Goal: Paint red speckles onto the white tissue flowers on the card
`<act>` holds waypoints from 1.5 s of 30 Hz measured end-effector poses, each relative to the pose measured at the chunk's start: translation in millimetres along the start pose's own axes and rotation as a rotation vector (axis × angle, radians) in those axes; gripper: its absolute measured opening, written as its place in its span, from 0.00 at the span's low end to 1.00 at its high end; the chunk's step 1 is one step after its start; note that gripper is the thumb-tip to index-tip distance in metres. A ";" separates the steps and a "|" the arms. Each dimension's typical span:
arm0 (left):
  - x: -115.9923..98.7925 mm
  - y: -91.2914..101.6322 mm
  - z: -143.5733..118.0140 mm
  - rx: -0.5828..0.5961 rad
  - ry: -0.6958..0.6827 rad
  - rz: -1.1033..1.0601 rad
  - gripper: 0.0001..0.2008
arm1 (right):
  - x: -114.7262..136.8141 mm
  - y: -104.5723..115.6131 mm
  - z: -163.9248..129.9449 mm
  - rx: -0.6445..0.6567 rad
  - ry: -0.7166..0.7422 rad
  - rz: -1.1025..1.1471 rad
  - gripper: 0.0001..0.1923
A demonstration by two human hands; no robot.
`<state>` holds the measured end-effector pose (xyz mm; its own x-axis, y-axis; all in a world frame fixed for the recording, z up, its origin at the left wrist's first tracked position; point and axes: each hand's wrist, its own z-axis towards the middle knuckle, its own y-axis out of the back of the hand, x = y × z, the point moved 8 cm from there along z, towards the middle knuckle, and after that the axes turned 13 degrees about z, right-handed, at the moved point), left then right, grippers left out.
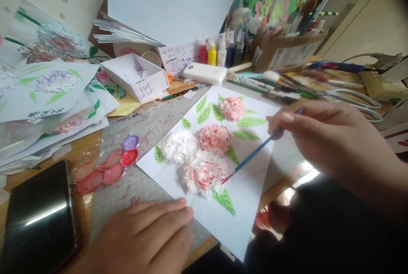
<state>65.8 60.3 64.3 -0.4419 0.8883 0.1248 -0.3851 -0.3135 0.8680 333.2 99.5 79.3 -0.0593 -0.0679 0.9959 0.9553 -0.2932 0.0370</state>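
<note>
Between the fingers of my right hand (321,134) is a thin blue paintbrush (258,148), slanting down to the left. Its tip meets the edge of a ruffled white paper flower (204,174) streaked with red. My left hand (149,231) lies flat, fingers stretched out, at the lower left edge of a white sheet (242,227). Raised on that sheet are a plain white flower (179,145), a red-edged flower (215,139) and a pinkish flower (232,108), among painted green leaves (225,201).
Red and purple paint blobs (111,168) lie on a grey cutting mat (153,125). A black phone (41,218) rests at left, below stacked painted sheets (54,104). Behind are a white box (137,76), paint bottles (221,51) and scissors (347,97).
</note>
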 end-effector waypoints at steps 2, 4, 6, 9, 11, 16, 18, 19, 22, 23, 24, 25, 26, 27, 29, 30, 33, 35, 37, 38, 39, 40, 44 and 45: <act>-0.9 -1.8 1.7 0.056 -0.042 -0.002 0.15 | 0.0 -2.7 -0.5 0.021 -0.014 -0.011 0.21; -1.3 -2.0 2.5 0.055 -0.042 -0.008 0.14 | 1.3 -0.9 -0.6 -0.003 0.000 -0.001 0.21; -0.4 0.2 1.4 -0.025 0.009 -0.010 0.15 | 2.4 5.2 -0.7 -0.064 0.025 0.027 0.20; -0.9 -0.2 -4.1 -0.125 0.079 -0.024 0.16 | 1.8 9.4 -1.2 -0.093 0.056 0.047 0.20; -2.5 -3.9 -7.4 -0.119 0.087 -0.041 0.15 | -0.7 6.3 -1.6 -0.053 0.053 0.028 0.21; -1.5 -4.6 -10.0 -0.104 0.099 -0.059 0.16 | -1.3 6.2 -1.3 -0.059 0.075 -0.005 0.21; -1.2 -3.6 -8.8 -0.109 0.101 -0.064 0.17 | 0.0 11.1 -0.5 -0.111 0.095 0.027 0.20; -1.3 -2.9 -8.0 -0.113 0.102 -0.065 0.17 | 0.1 12.2 0.0 -0.120 0.100 0.034 0.20; -2.1 -2.5 -5.4 -0.106 0.104 -0.074 0.17 | -3.1 7.5 1.5 -0.060 0.074 -0.005 0.20; -3.0 -2.9 -4.8 -0.099 0.099 -0.079 0.17 | -5.2 5.6 1.7 -0.036 0.055 -0.022 0.20; -3.7 -2.6 -4.4 -0.102 0.098 -0.082 0.17 | -6.5 5.1 1.7 -0.028 0.047 -0.029 0.20; -4.0 -1.8 -4.4 -0.113 0.104 -0.079 0.17 | -7.8 6.0 1.6 -0.033 0.038 -0.024 0.21; -3.8 0.0 -4.5 -0.137 0.112 -0.072 0.18 | -8.6 8.1 1.5 -0.051 0.034 -0.008 0.22; -3.3 2.0 -4.7 -0.163 0.123 -0.063 0.18 | -9.4 10.6 1.3 -0.072 0.029 0.011 0.22; -3.1 3.4 -3.9 -0.173 0.117 -0.056 0.17 | -10.6 14.3 0.6 -0.095 0.021 0.027 0.24; -3.9 2.6 -2.8 -0.154 0.096 -0.062 0.17 | -11.5 15.0 0.1 -0.093 0.011 0.019 0.25; -5.5 0.7 0.5 -0.094 0.028 -0.094 0.17 | -13.2 16.1 -2.3 -0.081 -0.012 -0.024 0.26; -4.6 1.4 1.3 -0.089 0.020 -0.099 0.17 | -12.8 17.7 -4.2 -0.095 -0.014 -0.038 0.27; -4.0 1.7 0.9 -0.095 0.027 -0.106 0.17 | -11.5 18.7 -5.9 -0.114 -0.012 -0.037 0.27; -3.9 1.2 0.4 -0.092 0.030 -0.111 0.17 | -11.0 18.4 -6.6 -0.119 -0.015 -0.036 0.27; -3.7 0.9 -0.3 -0.089 0.034 -0.115 0.17 | -10.6 17.7 -7.1 -0.119 -0.019 -0.037 0.27; -3.5 1.4 -1.1 -0.095 0.039 -0.120 0.18 | -10.6 16.7 -7.5 -0.116 -0.025 -0.041 0.27; -5.4 0.7 -0.4 -0.049 0.017 -0.063 0.13 | -11.4 16.9 -8.3 -0.128 -0.036 -0.055 0.27; -6.7 -0.8 1.3 -0.018 0.006 -0.038 0.11 | -11.5 18.5 -8.6 -0.144 -0.032 -0.050 0.27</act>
<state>70.2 55.1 63.4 -0.4318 0.8976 0.0887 -0.4159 -0.2854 0.8635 349.1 86.7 67.8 -0.0939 -0.0199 0.9954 0.8999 -0.4293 0.0764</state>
